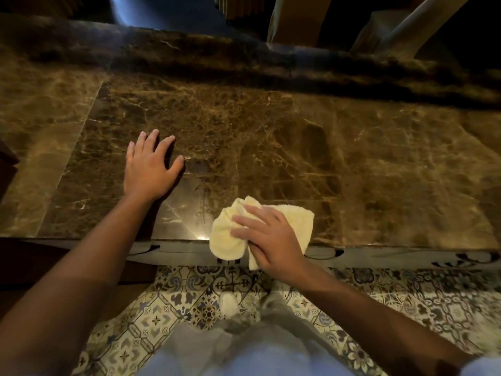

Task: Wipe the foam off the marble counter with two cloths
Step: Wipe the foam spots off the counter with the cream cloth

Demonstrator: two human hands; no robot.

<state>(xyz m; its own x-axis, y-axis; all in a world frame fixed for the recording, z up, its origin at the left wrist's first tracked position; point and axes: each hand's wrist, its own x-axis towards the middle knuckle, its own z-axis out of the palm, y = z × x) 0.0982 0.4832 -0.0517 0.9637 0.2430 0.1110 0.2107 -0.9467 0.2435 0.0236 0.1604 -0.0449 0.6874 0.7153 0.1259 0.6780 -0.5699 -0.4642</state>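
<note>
my right hand [267, 237] pressed flat on the soft, limp cloth [298, 218] at the surface [379, 172] edge, left hand [150, 169] spread bare.

cloth [295, 221]: pale yellow, crumpled, at near edge of desk, partly overhanging
desk [271, 137]: brown veined marble, glossy

bare marble counter [271, 137], raised ledge [244, 58] behind

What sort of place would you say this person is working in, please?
Probably a bar or serving area indoors: a long brown marble counter with a raised back ledge, a patterned tile floor, and furniture legs beyond.
</note>
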